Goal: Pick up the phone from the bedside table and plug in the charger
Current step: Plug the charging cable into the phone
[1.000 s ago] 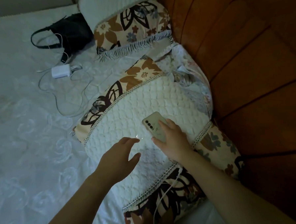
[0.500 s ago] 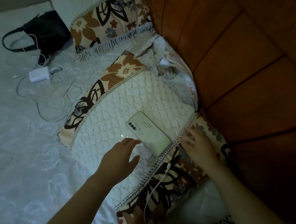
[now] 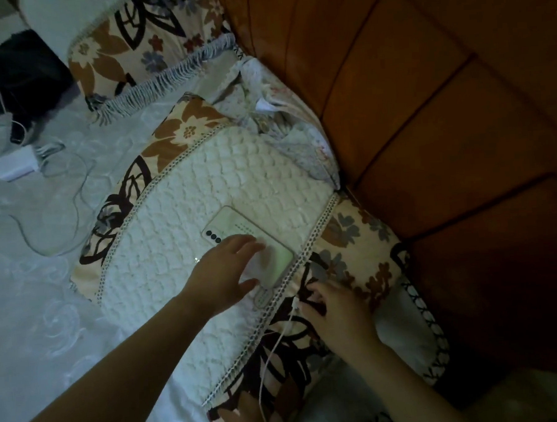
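A pale phone (image 3: 239,227) lies face down on the white quilted pillow (image 3: 187,222), its three camera lenses toward the left. My left hand (image 3: 224,271) rests on the phone's near half, fingers spread across it. A thin white charger cable (image 3: 271,350) runs up over the pillow's floral edge, and its plug (image 3: 295,305) sits just below the phone's near end. My right hand (image 3: 335,311) is at the plug, fingers curled around the cable's tip.
A padded orange-brown headboard (image 3: 427,122) stands to the right. Another floral pillow (image 3: 152,46) lies at the back. On the white bedspread (image 3: 32,288) at left are a white power adapter (image 3: 15,165) with looped cable and a black bag (image 3: 18,72).
My right hand let go of the phone and dropped to the cable plug on the pillow's edge. My left hand moved forward onto the phone.
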Available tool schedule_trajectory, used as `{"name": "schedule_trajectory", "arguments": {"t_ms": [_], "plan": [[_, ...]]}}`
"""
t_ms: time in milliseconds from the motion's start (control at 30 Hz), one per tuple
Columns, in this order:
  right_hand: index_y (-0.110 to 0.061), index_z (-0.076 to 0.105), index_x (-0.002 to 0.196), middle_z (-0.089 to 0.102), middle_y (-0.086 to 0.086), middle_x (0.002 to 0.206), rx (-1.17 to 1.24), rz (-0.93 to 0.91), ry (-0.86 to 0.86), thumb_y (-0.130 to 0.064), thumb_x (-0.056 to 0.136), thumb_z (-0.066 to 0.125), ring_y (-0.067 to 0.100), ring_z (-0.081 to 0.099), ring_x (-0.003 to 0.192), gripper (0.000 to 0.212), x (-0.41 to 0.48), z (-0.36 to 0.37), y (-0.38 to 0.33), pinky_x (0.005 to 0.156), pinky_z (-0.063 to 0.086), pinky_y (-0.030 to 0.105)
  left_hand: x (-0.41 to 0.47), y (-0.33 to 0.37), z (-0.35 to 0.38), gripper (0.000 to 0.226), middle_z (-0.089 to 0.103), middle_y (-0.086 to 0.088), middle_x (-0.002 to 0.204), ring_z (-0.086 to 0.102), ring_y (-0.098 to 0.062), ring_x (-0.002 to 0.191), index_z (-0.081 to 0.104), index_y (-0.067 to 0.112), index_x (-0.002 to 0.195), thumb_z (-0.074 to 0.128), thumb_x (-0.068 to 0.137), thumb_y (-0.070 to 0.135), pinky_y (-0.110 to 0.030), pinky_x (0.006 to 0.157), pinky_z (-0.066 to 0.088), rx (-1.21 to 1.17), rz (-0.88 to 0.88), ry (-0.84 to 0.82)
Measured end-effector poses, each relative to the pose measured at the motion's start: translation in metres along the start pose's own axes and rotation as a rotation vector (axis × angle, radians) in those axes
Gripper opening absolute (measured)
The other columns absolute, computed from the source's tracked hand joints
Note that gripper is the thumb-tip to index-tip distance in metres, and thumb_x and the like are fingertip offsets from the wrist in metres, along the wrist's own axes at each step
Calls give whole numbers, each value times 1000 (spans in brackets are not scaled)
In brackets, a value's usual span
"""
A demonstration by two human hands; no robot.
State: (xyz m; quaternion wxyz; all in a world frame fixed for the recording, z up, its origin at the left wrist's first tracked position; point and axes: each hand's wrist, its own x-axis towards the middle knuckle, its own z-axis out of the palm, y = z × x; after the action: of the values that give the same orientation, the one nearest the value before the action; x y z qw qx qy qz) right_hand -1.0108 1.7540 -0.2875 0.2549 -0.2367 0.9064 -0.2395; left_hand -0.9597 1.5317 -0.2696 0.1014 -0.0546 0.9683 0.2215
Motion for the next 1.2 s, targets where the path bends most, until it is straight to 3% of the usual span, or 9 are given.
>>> {"name": "schedule_trajectory", "arguments": {"t_ms": [133,267,367,633,733,833,1033,1100,1200], "plan": [[-22,57,113,57,-2,113,62,35,13,-45,86,52,14,52,99,36,-13,10,1,79,44,27,18,-8,3,74,44,-3,141,37,-22,129,41,23,131,73,68,44,-40,101,39,71,74,-25],[-24,59,104,57,-5,102,189,139,50,-46,80,60,11,52,92,33,-24,21,-4,74,45,23,30,-17,7,88,26,3,152,17,-20,140,26,32,139,64,65,63,-48,110,21,108,100,-105],[-24,59,101,57,-7,101,237,195,88,-50,78,60,8,52,90,34,-30,31,-10,75,46,23,31,-25,8,96,25,6,152,12,-19,141,21,36,141,59,61,73,-54,112,13,139,126,-147],[-19,65,93,56,-6,92,251,307,238,-51,76,64,5,48,73,37,-26,56,-24,61,40,21,15,-30,5,96,44,-3,139,30,-27,133,37,36,133,75,49,62,-54,108,24,129,206,-106],[-18,65,91,58,-6,90,235,323,309,-42,78,65,5,49,74,28,-21,63,-28,59,37,17,10,-31,8,94,47,-4,133,37,-25,126,42,34,130,76,47,62,-47,105,30,122,223,-82],[-17,66,93,63,-4,92,260,315,344,-28,82,63,5,53,77,15,-21,64,-29,58,34,8,4,-29,7,93,53,-7,124,46,-29,114,47,32,127,78,44,62,-37,90,36,121,211,-43],[-20,68,97,67,-9,86,450,256,345,-22,84,63,-3,57,71,15,-61,39,-36,64,48,14,-16,-13,-11,92,60,-5,110,59,-28,93,54,27,120,65,43,76,-38,74,51,135,155,-62],[-23,68,99,64,-16,82,502,243,367,-23,84,64,-7,57,72,16,-82,30,-38,65,47,11,-28,-1,-17,97,61,-5,106,59,-27,89,55,26,119,56,41,84,-35,69,50,75,146,-36],[-22,70,98,70,-10,85,572,238,409,-18,81,67,-3,62,76,18,-116,17,-42,67,51,15,-53,25,-25,91,62,-3,97,58,-21,82,53,29,117,56,45,84,-30,62,47,1,222,14]]}}
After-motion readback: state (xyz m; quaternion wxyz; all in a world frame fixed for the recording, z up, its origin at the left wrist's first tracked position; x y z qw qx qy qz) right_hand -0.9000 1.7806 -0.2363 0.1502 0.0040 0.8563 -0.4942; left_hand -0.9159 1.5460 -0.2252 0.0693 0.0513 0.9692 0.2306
